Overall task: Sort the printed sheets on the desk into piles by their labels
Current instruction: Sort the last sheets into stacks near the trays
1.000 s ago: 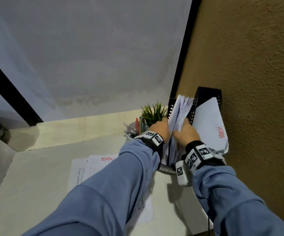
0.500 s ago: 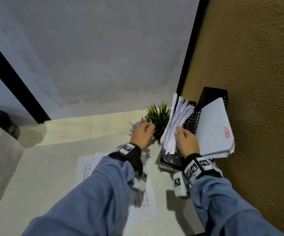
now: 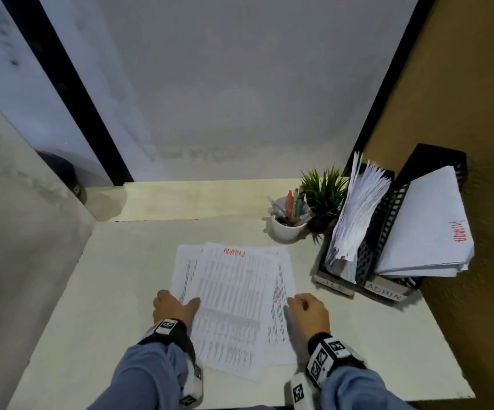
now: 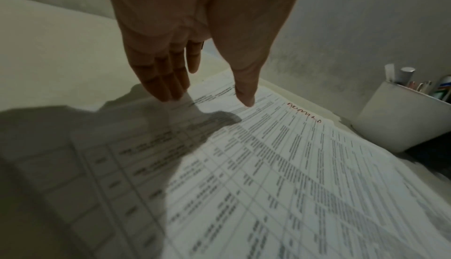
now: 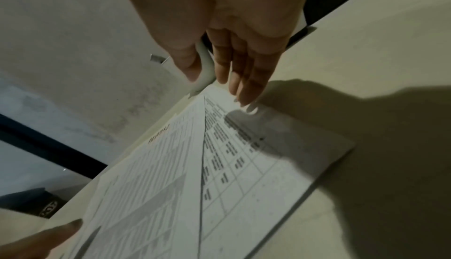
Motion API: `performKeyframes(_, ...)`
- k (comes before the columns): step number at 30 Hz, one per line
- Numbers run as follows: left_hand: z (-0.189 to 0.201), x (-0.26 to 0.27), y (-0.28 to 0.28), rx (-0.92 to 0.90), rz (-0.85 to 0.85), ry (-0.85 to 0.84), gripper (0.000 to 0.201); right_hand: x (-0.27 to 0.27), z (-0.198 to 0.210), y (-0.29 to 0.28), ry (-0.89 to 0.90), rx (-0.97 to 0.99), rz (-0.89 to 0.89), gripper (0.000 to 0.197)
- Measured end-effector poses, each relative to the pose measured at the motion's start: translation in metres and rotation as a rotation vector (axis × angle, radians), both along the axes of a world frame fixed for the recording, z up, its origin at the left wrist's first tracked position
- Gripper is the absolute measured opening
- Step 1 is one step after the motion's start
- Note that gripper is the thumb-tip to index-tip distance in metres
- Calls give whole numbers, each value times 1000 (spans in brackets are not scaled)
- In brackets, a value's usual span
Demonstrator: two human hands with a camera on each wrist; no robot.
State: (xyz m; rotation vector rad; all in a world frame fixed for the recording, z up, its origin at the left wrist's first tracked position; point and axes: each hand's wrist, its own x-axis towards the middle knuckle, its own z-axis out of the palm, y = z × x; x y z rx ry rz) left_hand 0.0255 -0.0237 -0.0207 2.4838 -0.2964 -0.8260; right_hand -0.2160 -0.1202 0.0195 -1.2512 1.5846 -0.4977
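Note:
Several loose printed sheets (image 3: 233, 294) lie fanned in the middle of the desk; the top one bears a red "ADMIN" label (image 3: 233, 251). My left hand (image 3: 179, 300) is at their left edge, its fingers (image 4: 168, 89) straight, the thumb tip on the top sheet (image 4: 268, 166). My right hand (image 3: 302, 306) is at the right edge, its straight fingers (image 5: 244, 93) touching the corner of an underlying sheet (image 5: 256, 166). Neither hand holds anything. At the right a black file tray (image 3: 387, 220) holds an upright stack (image 3: 355, 220) and an ADMIN-marked stack (image 3: 426, 232).
A white cup of pens (image 3: 287, 229) and a small green plant (image 3: 324, 193) stand just left of the tray. The tray's front carries an "ADMIN" tag (image 3: 384, 290). A brown wall borders the desk on the right, a grey partition on the left.
Both hands have let go of the upright stack in the tray and come down and back to the loose sheets on the desk. The stack stays in the tray.

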Motion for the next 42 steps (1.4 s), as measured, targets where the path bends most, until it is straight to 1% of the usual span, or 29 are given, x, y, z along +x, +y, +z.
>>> performKeyframes(2, -11, -4, 2, -66, 17, 56, 85, 8, 2, 4, -19, 37, 25, 24)
performKeyframes(3, -14, -8, 3, -92, 24, 78, 86, 11, 5, 7, -13, 68, 40, 18)
performKeyframes(4, -19, -12, 3, -105, 20, 93, 85, 15, 4, 7, 0, 96, 46, 18)
performKeyframes(6, -24, -18, 3, -89, -17, 118, 76, 20, -6, 2, 2, 149, 28, 34)
performKeyframes(7, -28, -20, 4, -78, -40, 122, 72, 23, -10, 1, -5, 163, 9, 35)
performKeyframes(9, -30, -26, 6, -87, -81, 130, 65, 26, -12, 2, -22, 187, 8, 17)
performKeyframes(10, -32, -27, 7, -103, -107, 142, 57, 26, -15, 2, -37, 210, 7, 26)
performKeyframes(11, -34, -29, 7, -121, -142, 155, 42, 26, -17, 3, -55, 229, -10, 38)
performKeyframes(12, -33, -31, 8, -155, -179, 175, 25, 26, -18, 3, -76, 227, -17, 38)
performKeyframes(13, -34, -32, 10, -208, -202, 198, 12, 26, -15, 3, -94, 220, -25, 32)
performKeyframes(14, -33, -33, 11, -269, -211, 223, 4, 26, -14, 3, -120, 221, -44, 34)
performKeyframes(15, -31, -35, 12, -316, -216, 245, 4, 25, -12, 1, -135, 238, -64, 36)
performKeyframes(16, -30, -36, 14, -347, -222, 261, 16, 23, -11, -2, -136, 257, -92, 38)
performKeyframes(17, -30, -35, 15, -373, -209, 267, 31, 22, -10, -5, -132, 274, -119, 33)
performKeyframes(18, -27, -34, 17, -394, -180, 268, 43, 19, -10, -8, -136, 283, -141, 23)
performKeyframes(19, -22, -32, 17, -407, -152, 254, 50, 18, -9, -10, -134, 298, -155, 20)
performKeyframes(21, -18, -21, 19, -373, -82, 158, 50, 14, -12, -13, -156, 293, -179, 29)
performKeyframes(22, -17, -13, 19, -321, -29, 68, 48, 13, -15, -13, -168, 281, -176, 32)
performKeyframes(24, -15, 2, 21, -178, 20, -106, 30, 13, -18, -9, -169, 277, -163, 33)
performKeyframes(25, -17, 6, 21, -112, 33, -132, 29, 13, -19, -8, -176, 282, -167, 33)
performKeyframes(27, -18, 7, 18, -48, 60, -82, 53, 12, -18, -8, -195, 285, -157, 32)
performKeyframes(29, -19, 4, 15, -55, 67, -40, 75, 13, -15, -7, -191, 285, -135, 32)
performKeyframes(31, -26, 1, 15, -74, 45, 10, 83, 12, -15, -7, -208, 272, -139, 34)
performKeyframes(32, -29, 0, 15, -89, 45, 51, 83, 12, -15, -7, -219, 275, -143, 34)
performKeyframes(34, -33, -2, 16, -94, 42, 106, 74, 12, -15, -7, -217, 279, -139, 34)
performKeyframes(36, -33, -3, 17, -20, -37, 44, 61, 12, -17, -7, -208, 275, -126, 34)
performKeyframes(38, -31, -4, 16, 90, -155, -88, 51, 12, -16, -6, -221, 280, -136, 35)
performKeyframes(39, -31, -4, 14, 121, -177, -127, 47, 12, -16, -6, -228, 281, -144, 35)
performKeyframes(42, -27, -5, 9, 130, -162, -86, 36, 13, -13, -5, -257, 282, -151, 35)
